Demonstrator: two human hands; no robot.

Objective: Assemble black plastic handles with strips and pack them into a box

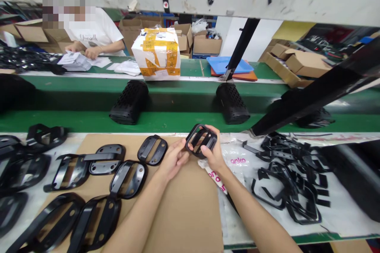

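Note:
A black plastic bracket (211,141), a rounded frame with slots and a raised bar, is held up tilted above the front of the workbench. My right hand (214,154) grips its right side, the thumb over the near face and the fingers behind. At its left edge my left hand (174,159) has its fingers curled and fingertips on the rim; the exact pinch is partly hidden. Nearest to my left hand on the cardboard sheet (184,209) lies a similar bracket (141,151). Another bracket (118,184) lies closer to me, among several like it.
Loose black strips (299,182) are heaped on the right. A printed plastic bag (234,162) lies beside my right forearm. Beyond, two black perforated units (130,102) stand on the green conveyor (178,120). A slanted black post (311,95) crosses the right. A co-worker (95,35) handles papers opposite.

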